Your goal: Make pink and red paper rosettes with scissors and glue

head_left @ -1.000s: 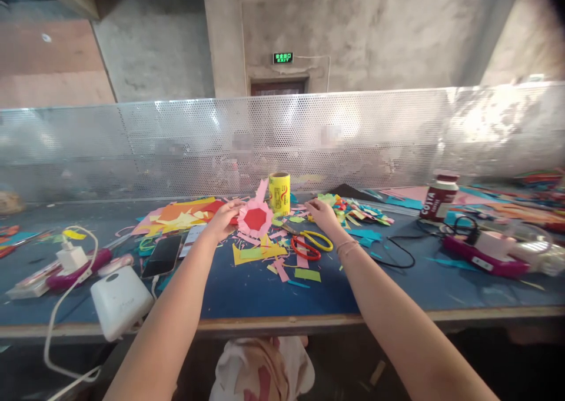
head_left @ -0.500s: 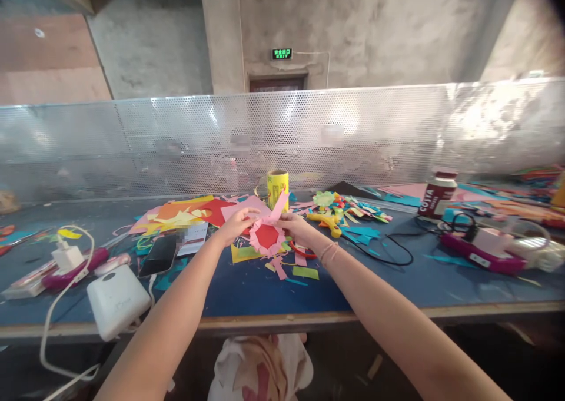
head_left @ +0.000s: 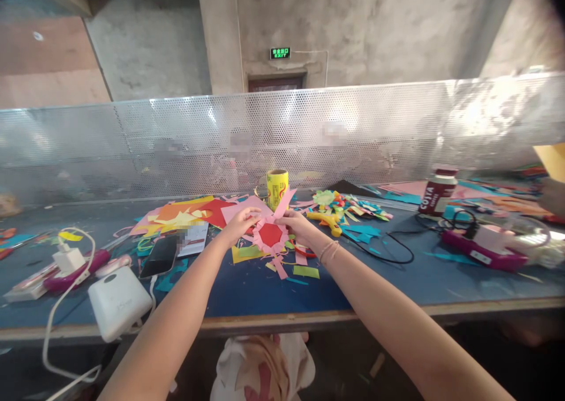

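Between my two hands is a pink paper flower (head_left: 270, 234) with a red centre and a fringed rim. A pink paper strip (head_left: 285, 205) sticks up from its top, leaning right. My left hand (head_left: 242, 221) pinches the flower's upper left side, and my right hand (head_left: 295, 224) grips its upper right side near the strip. Some fingertips are hidden behind the paper. Just beyond stands a yellow tape roll (head_left: 277, 189). Right of my right hand lies a yellow glue gun (head_left: 330, 222). Paper scraps, including a green piece (head_left: 306, 271), lie below the flower.
Coloured sheets (head_left: 185, 212), a phone (head_left: 159, 257) and a white power bank (head_left: 118, 302) are on the left. A Costa bottle (head_left: 438, 192) and purple power strip (head_left: 483, 251) stand right. A perforated metal screen (head_left: 282, 130) runs behind. Another person's hand (head_left: 551, 198) shows far right.
The flower has shifted slightly right and its upright strip leans further right. At the right edge, another person's hand and a yellow sheet have come into view.
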`<state>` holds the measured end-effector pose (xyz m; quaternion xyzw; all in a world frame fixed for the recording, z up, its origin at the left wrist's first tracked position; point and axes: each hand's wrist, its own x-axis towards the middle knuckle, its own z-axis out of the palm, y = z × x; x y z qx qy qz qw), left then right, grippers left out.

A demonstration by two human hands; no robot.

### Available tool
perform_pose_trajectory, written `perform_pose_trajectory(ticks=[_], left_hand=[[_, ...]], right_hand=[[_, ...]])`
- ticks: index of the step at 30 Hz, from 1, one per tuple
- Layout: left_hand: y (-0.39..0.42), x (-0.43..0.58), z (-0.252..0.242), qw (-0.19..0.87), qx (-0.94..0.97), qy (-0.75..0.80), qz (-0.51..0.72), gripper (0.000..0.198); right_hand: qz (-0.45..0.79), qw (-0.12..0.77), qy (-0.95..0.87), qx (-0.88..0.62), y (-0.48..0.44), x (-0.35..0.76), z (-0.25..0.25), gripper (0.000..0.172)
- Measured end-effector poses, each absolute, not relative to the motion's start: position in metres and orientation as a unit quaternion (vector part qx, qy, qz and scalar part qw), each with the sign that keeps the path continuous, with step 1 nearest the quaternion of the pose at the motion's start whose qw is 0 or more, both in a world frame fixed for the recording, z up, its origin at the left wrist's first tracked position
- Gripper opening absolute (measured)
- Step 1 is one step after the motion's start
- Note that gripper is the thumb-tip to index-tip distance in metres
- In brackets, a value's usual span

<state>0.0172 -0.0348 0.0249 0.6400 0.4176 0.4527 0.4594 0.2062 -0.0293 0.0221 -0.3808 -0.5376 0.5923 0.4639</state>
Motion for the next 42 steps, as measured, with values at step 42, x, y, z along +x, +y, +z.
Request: perform_pose_trajectory(ticks=[42], left_hand=[[-0.024, 0.009, 0.03, 0.493, 0.436, 0.441, 0.61, 0.051]], right_hand=[[0.644, 0.569, -0.424, -0.285, -0.008, 0.216, 0.015, 0.018]])
